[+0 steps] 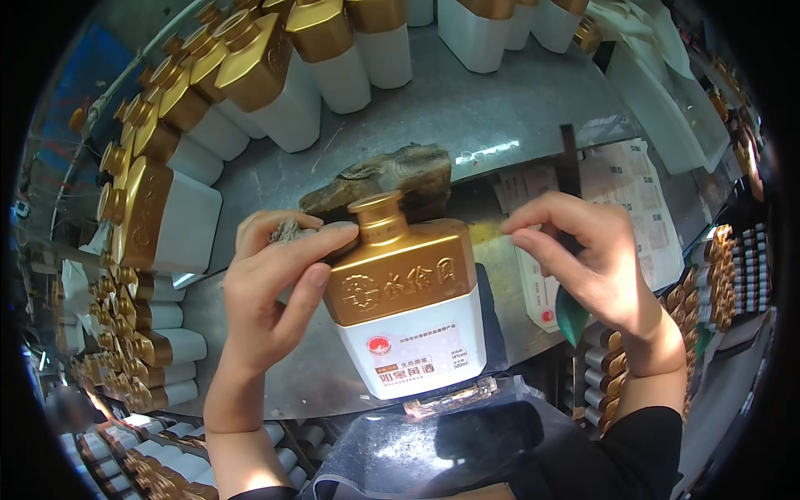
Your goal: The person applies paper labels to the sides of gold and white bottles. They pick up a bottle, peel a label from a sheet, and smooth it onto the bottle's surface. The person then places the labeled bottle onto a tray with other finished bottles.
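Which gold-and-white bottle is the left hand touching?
The bottle at picture centre: the left hand meets its gold shoulder. The other bottles stand or lie farther off, untouched.

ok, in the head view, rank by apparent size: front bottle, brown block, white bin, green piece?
1. Front bottle
2. Brown block and white bin: too alike to rank, both partly covered
3. Green piece, visible part only
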A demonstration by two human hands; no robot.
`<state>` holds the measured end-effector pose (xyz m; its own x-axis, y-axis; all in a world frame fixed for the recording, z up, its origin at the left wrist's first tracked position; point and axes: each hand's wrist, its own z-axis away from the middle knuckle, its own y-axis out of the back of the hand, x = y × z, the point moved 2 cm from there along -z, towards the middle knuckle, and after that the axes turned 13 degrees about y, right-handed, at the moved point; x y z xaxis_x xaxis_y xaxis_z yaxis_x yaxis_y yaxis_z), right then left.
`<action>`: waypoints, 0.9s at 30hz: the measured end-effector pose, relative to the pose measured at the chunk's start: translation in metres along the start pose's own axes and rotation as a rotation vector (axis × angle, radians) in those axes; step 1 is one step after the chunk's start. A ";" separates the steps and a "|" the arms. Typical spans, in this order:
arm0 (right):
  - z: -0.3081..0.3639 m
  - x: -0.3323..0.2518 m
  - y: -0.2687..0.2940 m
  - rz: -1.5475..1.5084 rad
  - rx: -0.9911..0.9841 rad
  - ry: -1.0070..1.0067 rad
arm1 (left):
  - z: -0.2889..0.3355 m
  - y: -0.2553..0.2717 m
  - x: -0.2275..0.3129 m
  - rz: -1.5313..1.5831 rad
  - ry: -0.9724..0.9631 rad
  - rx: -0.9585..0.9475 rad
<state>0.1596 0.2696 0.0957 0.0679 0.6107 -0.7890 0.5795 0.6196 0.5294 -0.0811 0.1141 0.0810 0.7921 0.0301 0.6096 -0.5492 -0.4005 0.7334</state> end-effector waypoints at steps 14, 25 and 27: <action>0.048 0.022 0.018 0.003 0.131 -0.201 | -0.026 -0.010 0.051 -0.528 -0.221 -0.174; 0.068 0.039 0.025 -0.064 0.179 -0.262 | -0.002 0.009 0.035 -0.297 -0.094 0.047; 0.064 0.037 0.029 -0.067 0.147 -0.310 | -0.012 -0.006 0.054 -0.506 -0.167 -0.053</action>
<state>0.2313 0.2787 0.0620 0.2566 0.3783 -0.8894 0.7001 0.5617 0.4409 -0.0382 0.1292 0.1131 0.9906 0.0599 0.1230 -0.0970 -0.3265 0.9402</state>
